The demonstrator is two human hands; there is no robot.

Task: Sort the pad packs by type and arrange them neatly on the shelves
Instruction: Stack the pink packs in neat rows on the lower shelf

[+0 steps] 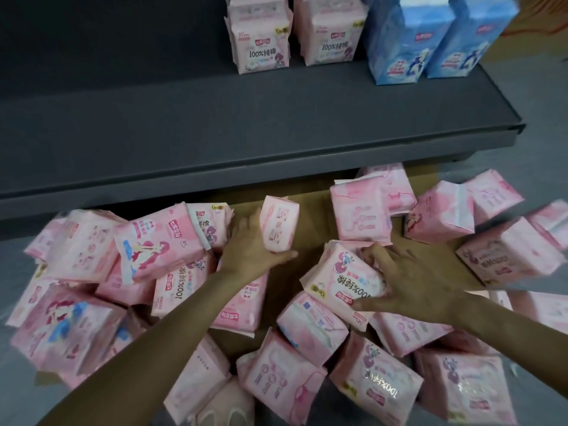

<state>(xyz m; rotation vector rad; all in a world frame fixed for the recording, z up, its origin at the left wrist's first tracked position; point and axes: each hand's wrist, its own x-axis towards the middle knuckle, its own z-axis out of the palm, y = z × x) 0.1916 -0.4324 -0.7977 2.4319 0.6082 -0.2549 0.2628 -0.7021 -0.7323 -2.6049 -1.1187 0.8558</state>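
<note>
My left hand [252,250] grips an upright pink plastic pad pack [279,224]; my right hand [412,278] curls round a flat pink "100%" pad pack [341,276] atop the floor heap. I judge this the picking step. Next: carry both toward twelve o'clock, onto the dark grey metal shelf [215,124], beside the matching pink packs [261,41] at one o'clock.

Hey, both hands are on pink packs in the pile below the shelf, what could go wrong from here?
The left hand holds an upright pack whose front faces away, so it may get shelved with the wrong type. The right hand grips a 100% pack resting on others; lifting it may topple neighbours. Shelf rows stand near the blue packs.
</note>
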